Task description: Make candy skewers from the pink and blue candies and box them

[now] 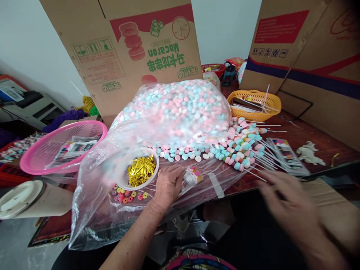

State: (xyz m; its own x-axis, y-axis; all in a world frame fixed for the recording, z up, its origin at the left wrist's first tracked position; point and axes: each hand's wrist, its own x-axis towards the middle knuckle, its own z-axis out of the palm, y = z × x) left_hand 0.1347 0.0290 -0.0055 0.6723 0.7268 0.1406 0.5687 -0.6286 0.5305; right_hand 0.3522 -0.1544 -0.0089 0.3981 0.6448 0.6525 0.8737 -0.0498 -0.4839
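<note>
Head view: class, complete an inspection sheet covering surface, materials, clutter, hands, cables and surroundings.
Surface: dark red table, partly under clear plastic.
Materials: large clear bag of pastel sweets; candy skewers; bowl of gold strips.
Clutter: ring sweets loose by the bowl.
Hands: left hand beside printed packaging; right hand blurred near the skewers, grip unclear.
Cables: nothing clearly seen.
Surroundings: cardboard boxes behind; pink basket left, yellow basket right.

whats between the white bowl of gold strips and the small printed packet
The left hand lies between the bowl and the packet, as the head view shows.
</note>
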